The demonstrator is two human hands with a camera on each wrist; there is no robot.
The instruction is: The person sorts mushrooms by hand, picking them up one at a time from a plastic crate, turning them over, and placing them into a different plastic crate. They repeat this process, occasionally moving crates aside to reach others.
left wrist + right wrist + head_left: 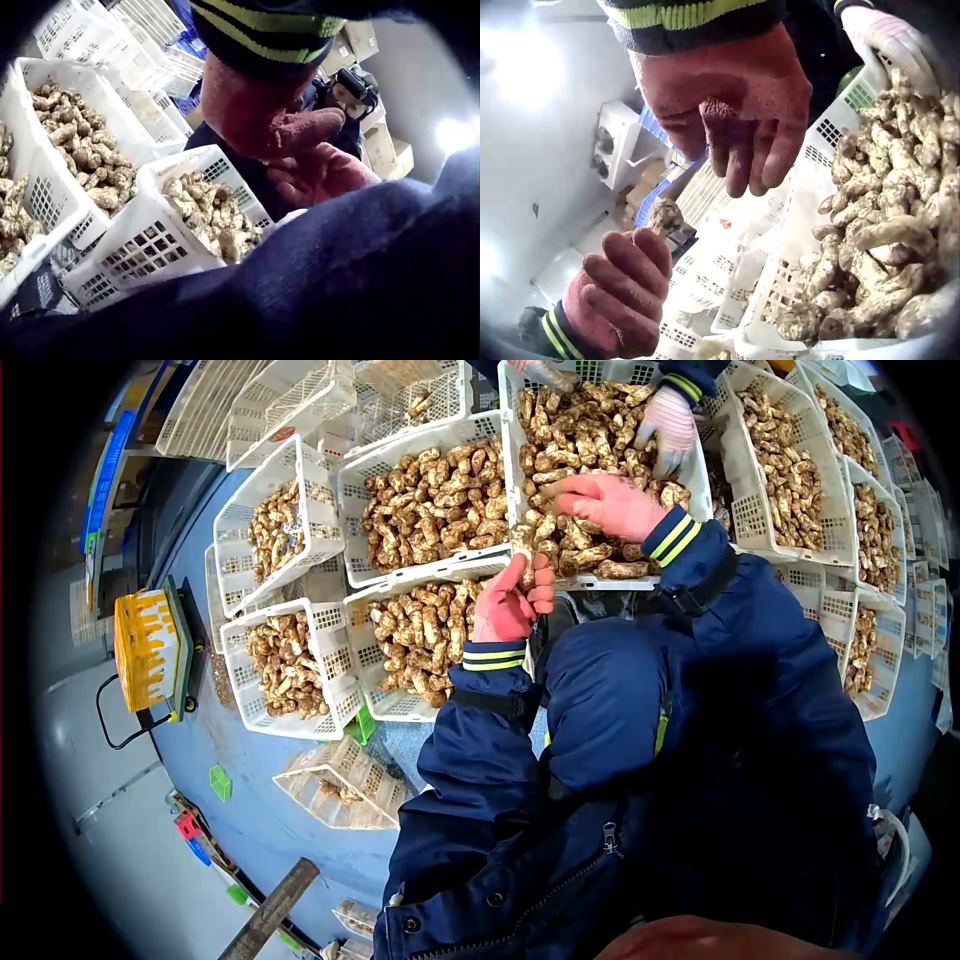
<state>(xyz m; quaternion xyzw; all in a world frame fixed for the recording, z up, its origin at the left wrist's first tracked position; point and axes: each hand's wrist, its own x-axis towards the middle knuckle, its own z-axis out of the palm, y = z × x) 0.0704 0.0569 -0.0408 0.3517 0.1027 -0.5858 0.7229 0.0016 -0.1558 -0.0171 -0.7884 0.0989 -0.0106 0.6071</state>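
One mushroom (523,541) pinched in left hand (508,603) by crate (702,500) near-left corner; right hand (615,508) loose, seemingly empty. Likely sorting; next calls for placing it.

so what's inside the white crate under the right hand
The white crate holds a heap of mottled brown mushrooms, and another person's gloved hand reaches in. The crate's floor and lower mushrooms are covered by the top layer.
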